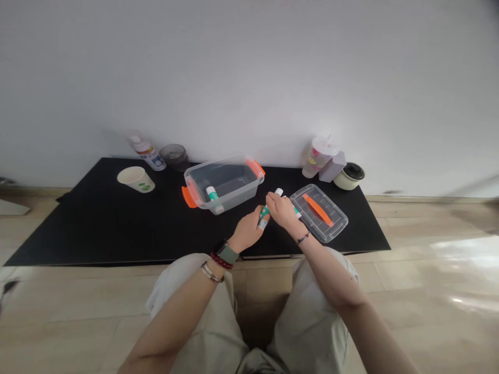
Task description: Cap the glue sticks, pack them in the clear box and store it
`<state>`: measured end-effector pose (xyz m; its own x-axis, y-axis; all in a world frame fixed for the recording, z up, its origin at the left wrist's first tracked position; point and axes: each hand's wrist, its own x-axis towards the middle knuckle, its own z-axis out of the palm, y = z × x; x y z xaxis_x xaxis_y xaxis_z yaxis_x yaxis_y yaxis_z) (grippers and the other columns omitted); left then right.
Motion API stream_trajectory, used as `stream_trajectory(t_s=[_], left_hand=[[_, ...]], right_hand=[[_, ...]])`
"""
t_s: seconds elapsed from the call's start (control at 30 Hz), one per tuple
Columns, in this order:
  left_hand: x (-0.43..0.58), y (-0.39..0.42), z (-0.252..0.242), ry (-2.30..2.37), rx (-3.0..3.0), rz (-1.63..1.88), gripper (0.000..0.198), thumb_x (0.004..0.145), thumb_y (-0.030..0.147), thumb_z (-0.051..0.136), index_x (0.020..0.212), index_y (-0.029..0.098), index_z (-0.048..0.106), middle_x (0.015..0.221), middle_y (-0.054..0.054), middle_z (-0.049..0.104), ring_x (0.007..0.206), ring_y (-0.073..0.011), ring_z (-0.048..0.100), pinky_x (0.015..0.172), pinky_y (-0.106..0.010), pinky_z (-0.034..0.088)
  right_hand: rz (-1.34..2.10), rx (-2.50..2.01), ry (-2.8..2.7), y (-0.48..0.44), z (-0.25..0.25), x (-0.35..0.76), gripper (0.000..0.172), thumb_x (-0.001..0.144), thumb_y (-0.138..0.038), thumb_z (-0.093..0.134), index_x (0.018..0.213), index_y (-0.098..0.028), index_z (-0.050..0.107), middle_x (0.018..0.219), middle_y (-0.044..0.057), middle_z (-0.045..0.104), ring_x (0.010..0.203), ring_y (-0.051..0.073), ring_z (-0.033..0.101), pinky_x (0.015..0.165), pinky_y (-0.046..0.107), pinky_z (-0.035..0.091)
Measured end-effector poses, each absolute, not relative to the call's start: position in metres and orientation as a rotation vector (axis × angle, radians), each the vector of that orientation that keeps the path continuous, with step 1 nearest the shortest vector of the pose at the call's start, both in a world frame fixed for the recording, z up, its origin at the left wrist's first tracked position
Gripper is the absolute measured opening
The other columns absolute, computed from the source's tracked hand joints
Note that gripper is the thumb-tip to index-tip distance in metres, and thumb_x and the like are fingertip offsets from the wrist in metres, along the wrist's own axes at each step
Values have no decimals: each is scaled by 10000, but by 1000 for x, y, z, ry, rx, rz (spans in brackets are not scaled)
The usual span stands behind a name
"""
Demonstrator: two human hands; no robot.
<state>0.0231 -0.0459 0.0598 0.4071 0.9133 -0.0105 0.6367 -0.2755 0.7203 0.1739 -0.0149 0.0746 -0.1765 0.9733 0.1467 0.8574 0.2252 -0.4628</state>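
Observation:
My left hand is closed around the lower part of a green-and-white glue stick, held slanting above the table. My right hand has its fingers wrapped round the upper end, the white tip showing past them. Behind the right hand, part of another green-and-white stick shows; most of it is hidden. A clear plastic box with orange latches stands without its lid beyond my hands, and a glue stick leans inside its left end. To the right lies the clear lid with an orange handle.
On the black table a paper cup, a spray bottle and a dark glass bowl stand at the left. A lidded tumbler, a pale box and a cream pot stand back right, against the wall.

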Motion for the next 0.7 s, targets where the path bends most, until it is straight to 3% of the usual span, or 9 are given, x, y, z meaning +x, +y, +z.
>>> stream_trajectory(t_s=[0.1, 0.2, 0.3, 0.37, 0.5, 0.6, 0.7], left_hand=[[28, -53, 64, 1561, 2104, 446, 268, 1005, 343, 362, 1178, 183, 489, 991, -120, 681, 905, -296, 680, 711, -349, 460], [25, -52, 67, 1550, 2108, 424, 262, 1005, 355, 363, 1158, 187, 491, 995, -118, 676, 898, -291, 681, 713, -349, 466], [19, -43, 67, 1232, 1907, 517, 276, 999, 444, 365, 1050, 202, 488, 828, -52, 623, 702, -210, 636, 634, -308, 457], [18, -38, 68, 943, 1588, 568, 380, 985, 559, 330, 1008, 203, 463, 720, 2, 536, 554, -144, 528, 544, -268, 423], [18, -38, 71, 598, 1210, 521, 521, 910, 702, 389, 995, 193, 452, 681, 43, 453, 489, -88, 402, 472, -227, 367], [15, -38, 70, 690, 1381, 557, 465, 926, 667, 403, 940, 204, 449, 700, 29, 483, 509, -98, 439, 498, -237, 391], [11, -37, 70, 1017, 1799, 530, 311, 979, 512, 406, 961, 211, 483, 795, -28, 582, 644, -164, 575, 602, -276, 436]], right_hand=[[392, -1725, -2127, -14, 76, 168, 313, 1021, -275, 357, 792, -209, 560, 686, 21, 597, 602, 150, 523, 586, 284, 245], [442, -1715, -2098, -15, 78, 168, 334, 1035, -324, 356, 787, -211, 549, 688, 22, 600, 609, 155, 538, 590, 288, 259], [552, -1609, -2010, -17, 81, 177, 414, 1049, -409, 286, 772, -215, 525, 649, 5, 560, 592, 151, 519, 585, 277, 283], [651, -1435, -1968, -20, 86, 184, 468, 1049, -457, 234, 769, -215, 521, 640, -2, 540, 600, 143, 517, 595, 261, 323], [719, -1223, -1954, -25, 94, 192, 442, 1029, -479, 304, 734, -214, 499, 611, -22, 499, 574, 122, 481, 601, 243, 349], [627, -1322, -2017, -25, 91, 188, 396, 1022, -396, 333, 708, -216, 491, 591, -29, 471, 549, 119, 444, 590, 247, 312], [488, -1580, -2016, -22, 80, 177, 338, 1016, -316, 351, 750, -216, 533, 617, -12, 507, 561, 136, 458, 582, 262, 265]])
